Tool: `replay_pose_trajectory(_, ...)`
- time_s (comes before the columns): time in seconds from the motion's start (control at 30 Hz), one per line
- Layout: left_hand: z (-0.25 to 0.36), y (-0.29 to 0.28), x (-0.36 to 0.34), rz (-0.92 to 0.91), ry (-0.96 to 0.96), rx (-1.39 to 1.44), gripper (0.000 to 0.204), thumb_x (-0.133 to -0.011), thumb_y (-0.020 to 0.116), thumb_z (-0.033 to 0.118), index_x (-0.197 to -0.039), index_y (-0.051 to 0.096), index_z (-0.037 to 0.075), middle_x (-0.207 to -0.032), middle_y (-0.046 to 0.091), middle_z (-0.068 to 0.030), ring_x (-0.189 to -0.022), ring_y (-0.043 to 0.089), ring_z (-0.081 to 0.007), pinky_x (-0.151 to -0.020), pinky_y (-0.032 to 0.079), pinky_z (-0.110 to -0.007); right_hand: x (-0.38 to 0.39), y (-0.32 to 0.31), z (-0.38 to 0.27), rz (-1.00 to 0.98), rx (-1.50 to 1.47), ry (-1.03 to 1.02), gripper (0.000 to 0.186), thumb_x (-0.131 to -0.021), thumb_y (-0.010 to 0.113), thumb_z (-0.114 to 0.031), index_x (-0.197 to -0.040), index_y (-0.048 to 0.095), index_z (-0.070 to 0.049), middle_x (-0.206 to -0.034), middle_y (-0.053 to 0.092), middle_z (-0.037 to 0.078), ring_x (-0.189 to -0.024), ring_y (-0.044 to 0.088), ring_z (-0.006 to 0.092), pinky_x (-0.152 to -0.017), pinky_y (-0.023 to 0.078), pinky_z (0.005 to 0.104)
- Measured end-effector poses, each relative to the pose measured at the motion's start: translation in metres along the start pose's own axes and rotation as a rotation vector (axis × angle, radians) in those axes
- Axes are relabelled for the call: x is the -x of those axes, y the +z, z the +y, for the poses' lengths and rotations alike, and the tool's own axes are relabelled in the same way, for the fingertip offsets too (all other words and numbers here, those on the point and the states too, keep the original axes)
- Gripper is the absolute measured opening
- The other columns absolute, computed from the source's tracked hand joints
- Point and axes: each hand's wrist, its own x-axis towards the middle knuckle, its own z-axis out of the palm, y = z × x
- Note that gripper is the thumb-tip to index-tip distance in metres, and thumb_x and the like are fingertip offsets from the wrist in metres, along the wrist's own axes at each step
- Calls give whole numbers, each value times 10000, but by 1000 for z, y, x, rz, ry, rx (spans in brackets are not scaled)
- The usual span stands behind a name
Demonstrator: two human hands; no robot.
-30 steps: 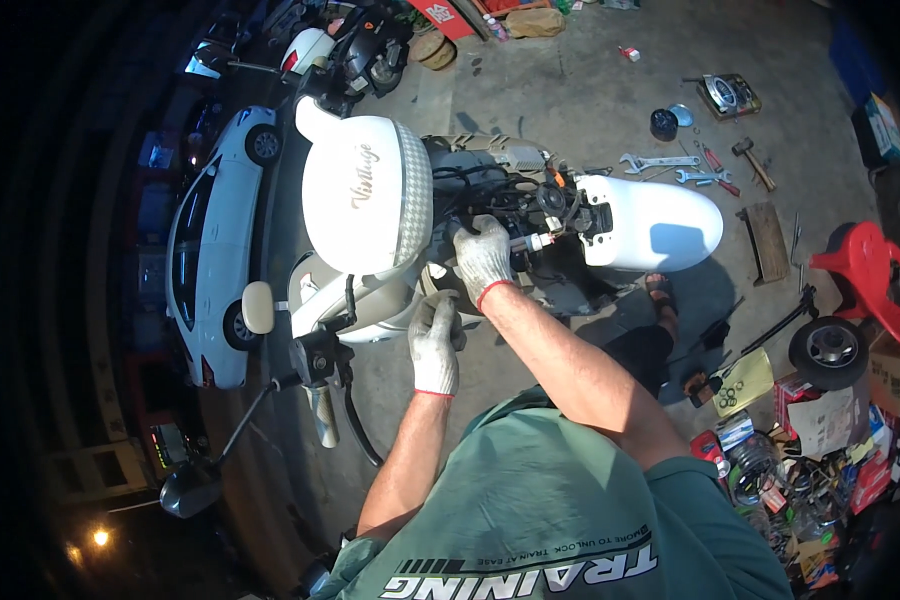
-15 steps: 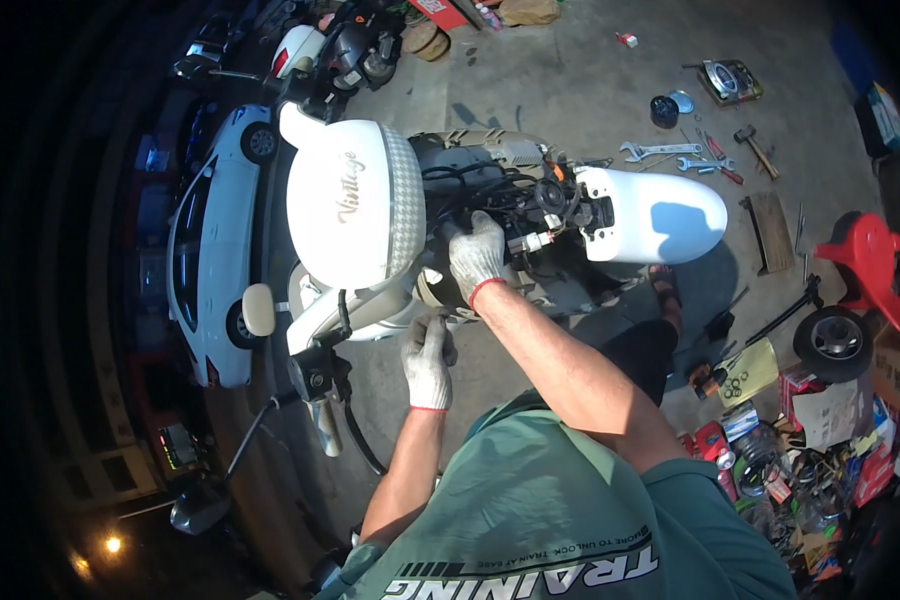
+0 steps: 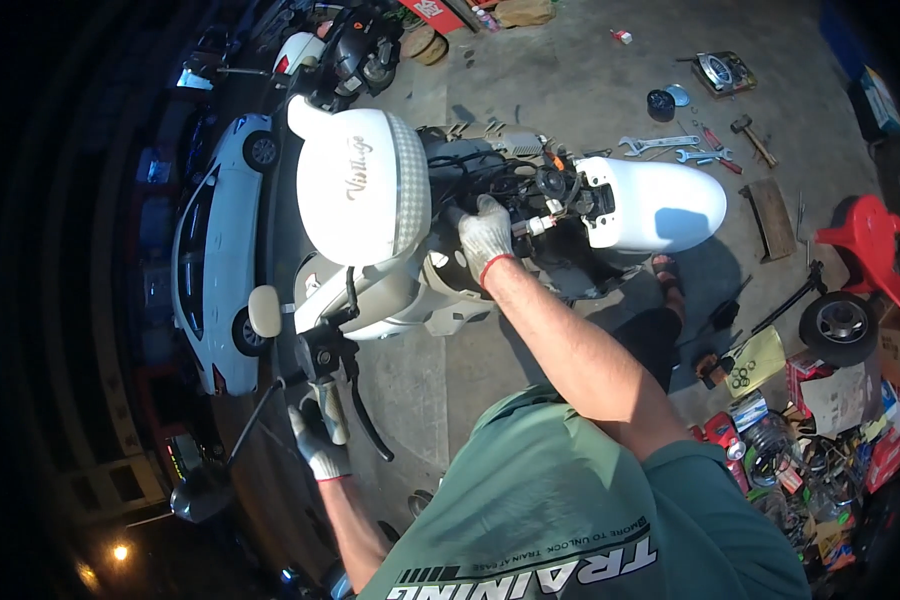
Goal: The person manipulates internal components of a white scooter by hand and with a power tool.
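Note:
A partly stripped scooter stands before me, its rounded white seat with a checked band near the handlebar end. Dark cables and connectors lie exposed between the seat and a white rear fender. My right hand, in a white knit glove with a red cuff, reaches into the frame just behind the seat. Its fingers are curled, and whatever they grasp is hidden. My left hand, gloved alike, is beside the pale handlebar grip with fingers extended. The black brake lever curves nearby.
Wrenches, a hammer and a wooden block lie on the floor to the right. Past them are a red plastic chair, a small wheel and heaped parts. A white car stands left; a mirror juts out lower left.
My left hand has moved left and down from beside the scooter body to the handlebar grip, its fingers uncurling. My right hand stays in the frame. The whole view has shifted slightly.

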Motion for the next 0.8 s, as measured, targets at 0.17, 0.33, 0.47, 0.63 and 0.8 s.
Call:
replay_pose_trajectory(0.17, 39, 30, 29, -286, 349, -890, 446, -979, 458, 400, -1096, 622, 3, -903, 595, -13, -831, 518, -104, -768, 423, -273, 7, -6, -9, -117, -78, 47, 170, -829, 656, -42, -976, 619, 36, -883, 656, 94, -743, 627, 168, -652, 517, 290)
replay_pose_trajectory(0.33, 22, 54, 27, -237, 654, -1226, 252, -801, 689, 144, -992, 633, -10, -843, 605, -84, -770, 562, -188, -726, 455, -308, 11, -2, -12, -42, -44, 29, 168, -839, 629, -19, -998, 607, 30, -914, 648, 90, -770, 636, 176, -685, 532, 285)
replay_pose_trajectory(0.47, 5, 51, 7, -110, 643, -1140, 216, -790, 711, 129, -941, 622, 3, -841, 609, -88, -767, 579, -195, -708, 463, -327, 13, -2, -12, -62, -82, 9, 157, -823, 641, -32, -968, 618, 24, -882, 648, 95, -766, 617, 170, -668, 509, 290)
replay_pose_trajectory(0.63, 6, 40, -6, -154, 759, -1323, 196, -805, 694, 155, -929, 623, 21, -837, 607, -96, -764, 582, -223, -708, 465, -351, 12, -2, -8, -8, 0, -89, 196, -789, 696, -98, -901, 647, 56, -806, 663, 133, -715, 574, 198, -682, 449, 325)
replay_pose_trajectory(0.8, 6, 37, -8, -181, 672, -1270, 206, -810, 687, 148, -950, 626, 9, -844, 597, -113, -773, 570, -228, -722, 460, -349, 4, -3, -1, 4, 110, -115, 354, -778, 704, -103, -1062, 607, 83, -1026, 663, 194, -920, 615, 259, -824, 465, 341)
